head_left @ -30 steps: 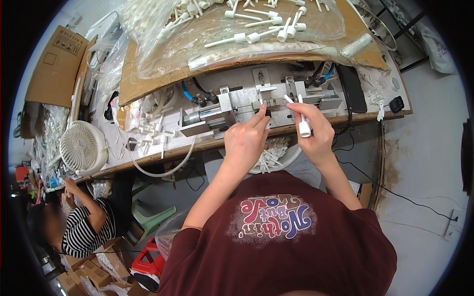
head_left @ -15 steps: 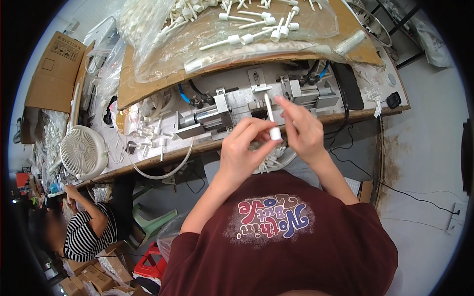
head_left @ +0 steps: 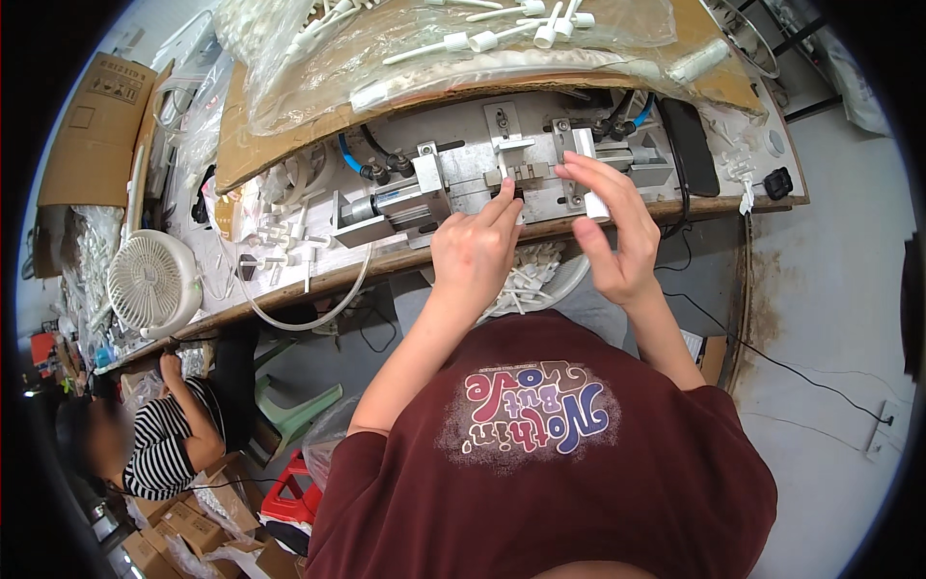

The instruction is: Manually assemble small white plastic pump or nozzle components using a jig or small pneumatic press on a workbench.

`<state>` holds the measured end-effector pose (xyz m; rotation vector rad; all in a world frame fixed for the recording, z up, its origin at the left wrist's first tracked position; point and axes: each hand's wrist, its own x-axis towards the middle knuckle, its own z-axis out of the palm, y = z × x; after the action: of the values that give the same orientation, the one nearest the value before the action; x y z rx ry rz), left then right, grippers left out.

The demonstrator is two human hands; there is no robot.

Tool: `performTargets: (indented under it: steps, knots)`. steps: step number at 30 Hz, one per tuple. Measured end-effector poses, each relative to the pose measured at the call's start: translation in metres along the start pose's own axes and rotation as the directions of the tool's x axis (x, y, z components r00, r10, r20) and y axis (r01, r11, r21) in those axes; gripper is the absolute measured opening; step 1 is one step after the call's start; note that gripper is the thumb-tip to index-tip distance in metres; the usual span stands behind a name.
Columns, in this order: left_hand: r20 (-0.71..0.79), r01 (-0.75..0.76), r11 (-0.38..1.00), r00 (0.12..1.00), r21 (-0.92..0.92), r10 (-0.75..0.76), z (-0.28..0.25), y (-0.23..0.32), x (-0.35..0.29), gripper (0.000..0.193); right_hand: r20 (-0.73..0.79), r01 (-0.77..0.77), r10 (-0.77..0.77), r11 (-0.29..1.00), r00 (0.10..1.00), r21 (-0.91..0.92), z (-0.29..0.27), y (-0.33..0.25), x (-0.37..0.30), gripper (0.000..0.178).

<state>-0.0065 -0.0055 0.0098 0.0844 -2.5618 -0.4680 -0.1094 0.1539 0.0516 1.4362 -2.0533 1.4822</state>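
My left hand (head_left: 475,249) reaches to the middle of a metal clamping fixture (head_left: 502,124) at the bench's front edge. Its fingers are closed together, index finger stretched forward, and what they may hold is hidden. A thin white piece shows just beyond the fingertips. My right hand (head_left: 622,232) is to the right of the fixture, fingers curved, with a short white plastic cap (head_left: 596,207) between thumb and fingers. Metal cylinders (head_left: 395,201) with blue and black hoses flank the fixture. Below the bench edge, a bowl (head_left: 576,278) holds several white plastic parts.
White capped sticks (head_left: 482,41) lie on plastic film over cardboard (head_left: 241,159) behind the fixture. A white fan (head_left: 152,285) and loose white fittings (head_left: 280,259) are on the left. A black slab (head_left: 690,145) lies right. Another person (head_left: 174,439) sits at lower left.
The white capped stick is no longer visible in my left hand, which has moved forward to the fixture. My right hand has shifted right, and a white cap now shows in it.
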Motion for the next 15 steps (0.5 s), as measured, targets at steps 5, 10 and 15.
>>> performTargets:
  steps: [5,10,15]
  knots:
    - [-0.010,0.057,0.998,0.998,0.004,-0.057,0.0044,-0.0009,-0.0016,0.022,0.022,-0.122,0.121,0.989,0.992,0.087,0.0008,-0.0011,-0.0004,0.037]
    - [0.012,0.029,0.999,1.000,-0.015,-0.029,0.0028,-0.0014,-0.0009,0.023,0.083,-0.187,0.179,0.976,0.980,0.110,0.0057,-0.0001,-0.0076,0.037]
    - [0.020,0.021,1.000,1.000,-0.012,-0.021,0.0008,-0.0013,-0.0010,0.024,0.113,-0.080,0.083,0.996,0.990,-0.027,0.0061,-0.0023,-0.0062,0.032]
